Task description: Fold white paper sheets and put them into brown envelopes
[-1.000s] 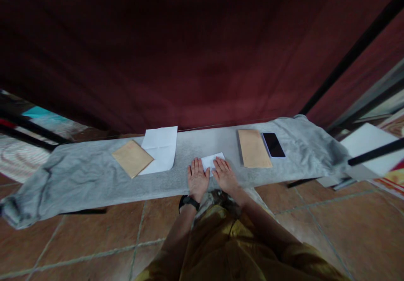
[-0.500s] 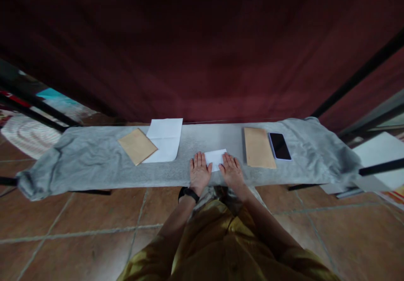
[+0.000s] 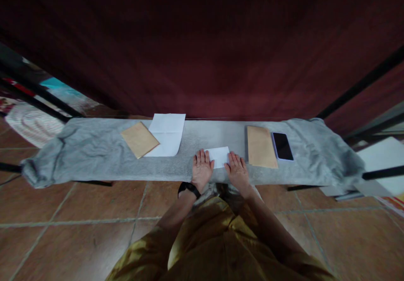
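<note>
A small folded white sheet of paper [image 3: 218, 156] lies flat on the grey cloth near the front edge. My left hand [image 3: 202, 169] rests palm down at its left side, fingers stretched out and thumb on the paper. On the other side, my right hand [image 3: 237, 170] lies flat with its thumb at the paper's right edge. Both hands are open. To the left is a larger white sheet [image 3: 168, 134] with a fold crease, partly under a brown envelope [image 3: 140, 139]. Another brown envelope [image 3: 261, 147] lies right of my right hand.
A phone [image 3: 283, 146] with a dark screen lies beside the right envelope. Grey cloth [image 3: 91, 155] covers the narrow bench, wrinkled at both ends. A dark red curtain [image 3: 202, 62] hangs behind it. Black metal bars [image 3: 362, 85] stand at the sides above a tiled floor.
My right hand has slid slightly right, so more of the folded paper shows between my hands. The whole view has shifted a little. The envelopes, large sheet and phone keep their places.
</note>
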`<action>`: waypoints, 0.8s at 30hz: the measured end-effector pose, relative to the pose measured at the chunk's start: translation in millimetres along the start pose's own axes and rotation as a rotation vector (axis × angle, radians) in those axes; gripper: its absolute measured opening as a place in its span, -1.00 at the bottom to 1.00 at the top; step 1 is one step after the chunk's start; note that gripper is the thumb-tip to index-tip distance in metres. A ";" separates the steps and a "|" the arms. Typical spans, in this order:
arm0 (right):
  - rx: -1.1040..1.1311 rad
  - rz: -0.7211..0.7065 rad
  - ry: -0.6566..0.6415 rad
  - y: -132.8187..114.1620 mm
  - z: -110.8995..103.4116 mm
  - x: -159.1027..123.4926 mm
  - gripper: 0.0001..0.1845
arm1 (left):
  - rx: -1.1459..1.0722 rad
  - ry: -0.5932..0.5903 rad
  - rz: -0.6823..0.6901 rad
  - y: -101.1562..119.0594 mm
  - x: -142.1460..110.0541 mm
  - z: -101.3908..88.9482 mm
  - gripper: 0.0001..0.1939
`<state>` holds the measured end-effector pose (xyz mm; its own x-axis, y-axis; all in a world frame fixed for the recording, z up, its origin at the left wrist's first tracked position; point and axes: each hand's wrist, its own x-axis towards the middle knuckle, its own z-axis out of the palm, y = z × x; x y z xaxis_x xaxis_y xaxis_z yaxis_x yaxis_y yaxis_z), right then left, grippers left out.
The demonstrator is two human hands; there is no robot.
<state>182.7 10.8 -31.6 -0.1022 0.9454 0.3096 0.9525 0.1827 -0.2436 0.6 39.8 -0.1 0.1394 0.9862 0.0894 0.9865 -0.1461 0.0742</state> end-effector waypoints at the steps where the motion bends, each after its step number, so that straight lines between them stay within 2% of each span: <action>1: 0.001 0.000 -0.001 0.8 -0.9 -0.8 -0.39 | 0.000 -0.004 0.003 0.9 -0.1 -0.3 -0.39; 12: -0.030 0.022 0.000 -1.9 -4.6 -3.6 -0.40 | -0.028 -0.031 0.019 5.9 -2.0 -9.7 -0.42; 17: -0.033 0.029 0.009 -2.4 -3.4 -4.8 -0.40 | -0.109 -0.033 -0.079 7.1 -1.2 -20.5 -0.41; 20: -0.037 0.028 0.014 -3.2 -2.8 -4.9 -0.40 | -0.292 -0.008 -0.164 0.3 6.6 -23.6 -0.43; 24: -0.035 0.022 0.019 -3.5 -3.1 -5.2 -0.40 | -0.786 0.002 -0.351 -16.2 23.0 -18.0 -0.42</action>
<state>180.9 4.4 -29.6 -0.0758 0.9438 0.3216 0.9639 0.1519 -0.2188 -13.7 63.4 18.6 -0.1636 0.9843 -0.0656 0.6265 0.1550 0.7638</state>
